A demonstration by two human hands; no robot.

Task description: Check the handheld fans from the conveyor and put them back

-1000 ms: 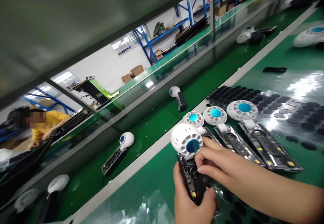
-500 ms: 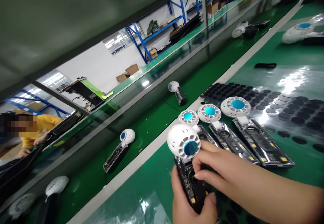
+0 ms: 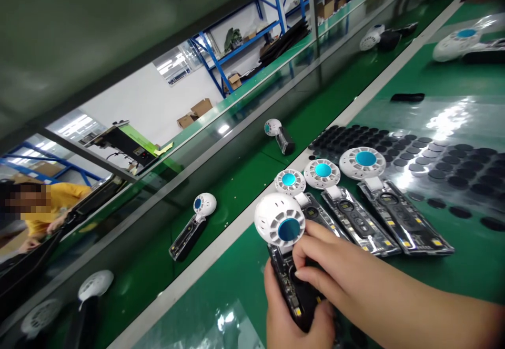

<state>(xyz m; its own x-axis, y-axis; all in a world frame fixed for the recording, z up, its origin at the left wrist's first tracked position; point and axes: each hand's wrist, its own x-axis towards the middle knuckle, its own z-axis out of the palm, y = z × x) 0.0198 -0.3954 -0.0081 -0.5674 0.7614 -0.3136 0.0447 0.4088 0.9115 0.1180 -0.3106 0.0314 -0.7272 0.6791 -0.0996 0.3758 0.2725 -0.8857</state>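
Observation:
A white-headed device (image 3: 280, 220) with a blue disc and a dark handle stands tilted in my left hand (image 3: 292, 322), whose fingers wrap round the lower handle. My right hand (image 3: 327, 259) comes in from the right, thumb and forefinger pinched together at the upper handle just below the head; anything between the fingertips is too small to make out. Right behind lie three similar devices side by side, their clear-cased handles showing circuit boards: a left one (image 3: 290, 181), a middle one (image 3: 322, 173) and a right one (image 3: 363, 162).
A sheet of black round pads (image 3: 434, 173) lies on the green table at the right. Beyond the table's pale edge, a green conveyor (image 3: 236, 181) bears several devices. A black strip (image 3: 407, 98) lies farther back. A person in yellow (image 3: 59, 202) is across the line.
Devices on the conveyor have shifted slightly up and right relative to the table edge. My hands keep the same hold on the device. A hand has appeared at the top right.

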